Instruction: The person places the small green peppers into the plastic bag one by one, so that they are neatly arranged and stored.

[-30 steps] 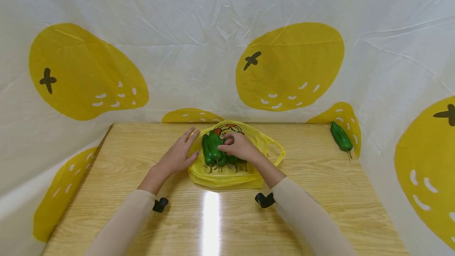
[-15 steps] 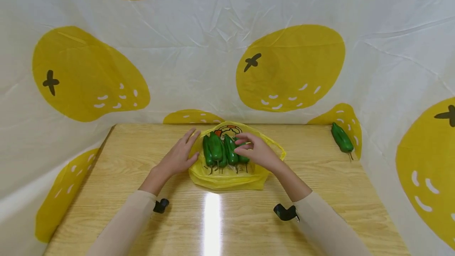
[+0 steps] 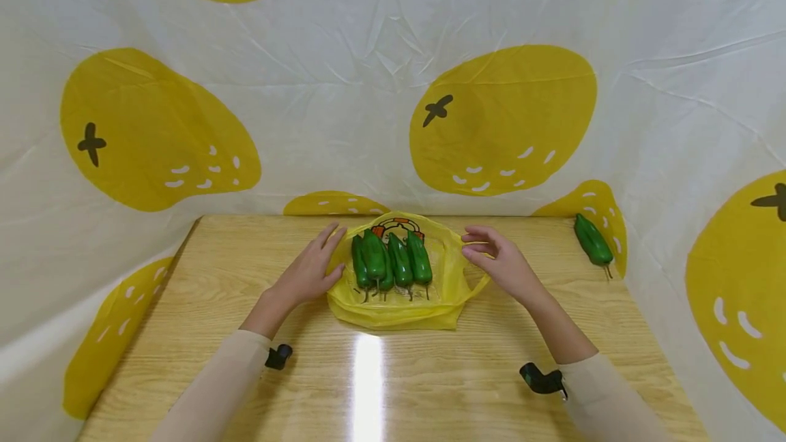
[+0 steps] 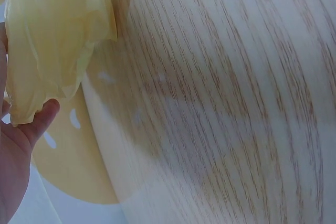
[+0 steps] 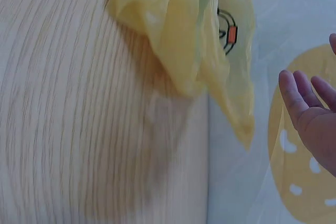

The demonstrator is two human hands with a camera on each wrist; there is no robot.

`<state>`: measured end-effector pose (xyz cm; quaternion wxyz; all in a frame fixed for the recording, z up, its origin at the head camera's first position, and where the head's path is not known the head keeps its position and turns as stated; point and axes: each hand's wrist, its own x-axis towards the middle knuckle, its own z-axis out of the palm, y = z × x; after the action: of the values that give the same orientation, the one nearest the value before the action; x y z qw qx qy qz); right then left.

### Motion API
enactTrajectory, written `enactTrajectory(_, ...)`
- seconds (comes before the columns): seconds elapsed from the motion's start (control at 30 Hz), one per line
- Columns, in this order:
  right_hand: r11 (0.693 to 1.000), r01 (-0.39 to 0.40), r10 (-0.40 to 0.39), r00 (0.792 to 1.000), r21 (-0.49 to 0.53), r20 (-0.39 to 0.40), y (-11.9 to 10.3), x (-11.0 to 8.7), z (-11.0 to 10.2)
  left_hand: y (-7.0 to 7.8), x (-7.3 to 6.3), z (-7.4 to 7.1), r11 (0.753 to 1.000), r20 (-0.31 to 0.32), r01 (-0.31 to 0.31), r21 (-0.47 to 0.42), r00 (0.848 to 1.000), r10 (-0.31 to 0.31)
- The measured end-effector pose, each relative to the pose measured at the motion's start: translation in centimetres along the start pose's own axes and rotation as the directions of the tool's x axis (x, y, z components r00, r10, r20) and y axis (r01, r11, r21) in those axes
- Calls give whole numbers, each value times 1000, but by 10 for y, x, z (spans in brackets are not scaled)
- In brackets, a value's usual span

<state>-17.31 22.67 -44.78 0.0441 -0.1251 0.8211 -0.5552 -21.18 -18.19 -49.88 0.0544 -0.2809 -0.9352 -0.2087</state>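
A yellow plastic bag (image 3: pixel 393 319) lies spread open on the table. Several green peppers (image 3: pixel 402 266) rest side by side inside it, stems toward the near side. My left hand (image 3: pixel 307 268) is at the bag's left edge with its fingers extended; in the left wrist view the thumb (image 4: pixel 44 119) is beside the hanging end of the bag (image 4: pixel 58 35). Just off the bag's right side is my right hand (image 3: pixel 503 264), fingers loosely bent and holding nothing. The right wrist view shows that hand (image 5: pixel 315 119) apart from the bag (image 5: pixel 163 30).
One more green pepper (image 3: pixel 592 241) lies alone at the table's far right corner. A white cloth (image 3: pixel 344 121) printed with large yellow fruit stands around the back and sides of the wooden table (image 3: pixel 417 387). Black wrist devices (image 3: pixel 543 379) sit at the sleeves.
My right hand has moved from over the peppers out to the right, past the bag's right edge, uncovering the peppers. The left hand has stayed at the bag's left edge.
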Motion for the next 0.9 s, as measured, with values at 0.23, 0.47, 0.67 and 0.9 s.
enactTrajectory(0.23, 997, -5, 0, 997, -76, -75, 23, -12, -36, 1, 2, 0, 1000, 9, -14, 20, 1000, 14)
enactTrajectory(0.47, 981, -70, 37, 983, -182, -179, 47, -21, -82, 1, 2, -1, 1000, 6, -14, 13, 1000, 14)
enactTrajectory(0.67, 958, -169, 101, 954, -231, -282, 64, -18, -120, 0, 0, -2, 1000, 9, 4, 7, 1000, -4)
enactTrajectory(0.9, 927, -225, 120, 936, -299, -332, 82, -16, -149, -2, -1, 1, 1000, 11, 0, 5, 1000, 0)
